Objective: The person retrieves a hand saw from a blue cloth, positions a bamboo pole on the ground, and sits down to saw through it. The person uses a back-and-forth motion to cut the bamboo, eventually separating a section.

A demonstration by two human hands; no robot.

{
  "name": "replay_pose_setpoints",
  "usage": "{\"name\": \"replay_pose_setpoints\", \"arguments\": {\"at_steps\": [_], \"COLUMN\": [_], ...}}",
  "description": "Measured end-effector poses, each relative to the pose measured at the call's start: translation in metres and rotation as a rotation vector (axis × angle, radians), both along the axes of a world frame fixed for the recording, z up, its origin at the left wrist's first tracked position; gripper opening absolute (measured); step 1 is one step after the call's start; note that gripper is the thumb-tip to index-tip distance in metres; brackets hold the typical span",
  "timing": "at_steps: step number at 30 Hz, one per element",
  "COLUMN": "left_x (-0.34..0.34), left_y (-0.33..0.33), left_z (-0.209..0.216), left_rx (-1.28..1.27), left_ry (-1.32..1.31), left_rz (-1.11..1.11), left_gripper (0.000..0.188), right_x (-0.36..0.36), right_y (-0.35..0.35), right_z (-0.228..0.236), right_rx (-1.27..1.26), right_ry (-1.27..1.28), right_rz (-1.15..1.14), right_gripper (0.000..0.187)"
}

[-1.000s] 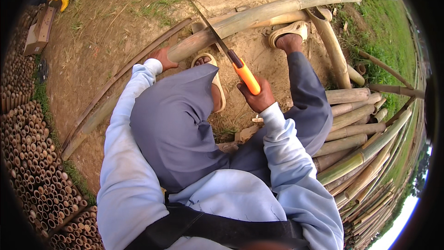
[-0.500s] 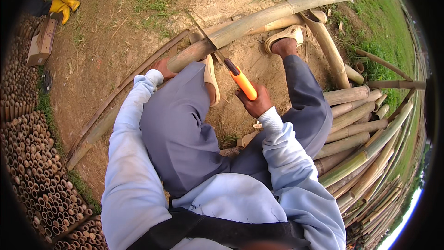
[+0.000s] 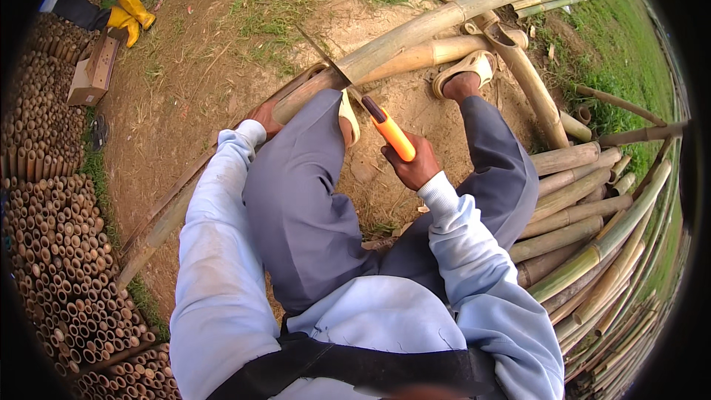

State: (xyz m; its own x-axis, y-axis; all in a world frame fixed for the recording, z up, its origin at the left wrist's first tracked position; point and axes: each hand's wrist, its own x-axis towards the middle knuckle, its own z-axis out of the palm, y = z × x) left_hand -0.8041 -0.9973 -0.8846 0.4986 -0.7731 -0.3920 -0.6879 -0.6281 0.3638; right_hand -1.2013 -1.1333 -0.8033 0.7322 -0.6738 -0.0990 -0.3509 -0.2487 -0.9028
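In the head view, I see the person's right hand (image 3: 416, 165) with its grip clamped round the orange handle of a handsaw (image 3: 394, 137), whose blade lies across a thick bamboo pole (image 3: 404, 33) near its closer end. The left hand (image 3: 264, 115) is against that same end, just beyond the bent knee, though I can't tell whether its grip is closed; more bamboo lengths (image 3: 566, 216) lie heaped to the right, and stacked bamboo tubes (image 3: 70, 259) fill the left.

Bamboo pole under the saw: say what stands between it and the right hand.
The orange-handled saw in the right hand spans the gap, its blade across the bamboo pole; nothing else visible blocks that line.
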Motion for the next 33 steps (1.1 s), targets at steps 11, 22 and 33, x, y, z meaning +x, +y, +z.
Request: {"name": "replay_pose_setpoints", "arguments": {"at_steps": [11,22,33], "left_x": [0.000,-0.017,-0.033], "left_y": [-0.013,-0.013,0.002], "left_z": [-0.013,0.023,-0.017], "left_rx": [0.116,0.118,0.065], "left_ry": [-0.009,0.055,-0.221], "left_rz": [-0.085,-0.094,0.042], "left_gripper": [0.100,0.087,0.081], "right_x": [0.021,0.013,0.003], "right_y": [-0.003,0.008,-0.009], "right_z": [-0.014,0.000,-0.038], "right_rx": [-0.002,0.097,0.085], "right_ry": [0.043,0.130,0.072], "right_rz": [-0.001,-0.015,-0.044], "right_gripper": [0.020,0.019,0.018]}}
